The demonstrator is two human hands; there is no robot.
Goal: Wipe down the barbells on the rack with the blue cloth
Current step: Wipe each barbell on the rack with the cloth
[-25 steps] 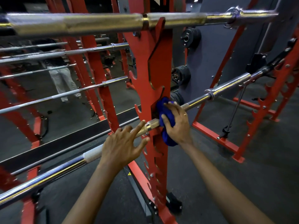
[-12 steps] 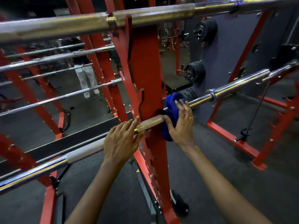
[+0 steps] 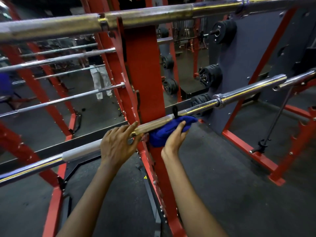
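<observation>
A long steel barbell (image 3: 239, 97) lies across the red rack upright (image 3: 145, 79), slanting from lower left to upper right. The blue cloth (image 3: 164, 132) is bunched under and around the bar just right of the upright. My right hand (image 3: 174, 139) holds the cloth from below, fingers curled up into it. My left hand (image 3: 118, 144) rests on the bar left of the upright with fingers straight, the fingertips reaching the worn brass-coloured section. A second barbell (image 3: 153, 16) runs across the top of the view.
A mirror behind the rack reflects several more bars and a person in light trousers (image 3: 100, 79). Black weight plates (image 3: 212, 76) hang on a grey panel at right. Another red frame (image 3: 256, 151) stands on the dark floor at right.
My right hand has dropped from on top of the bar to beneath it, carrying the cloth down and rightward. My left hand has stayed on the bar. The camera has swung left.
</observation>
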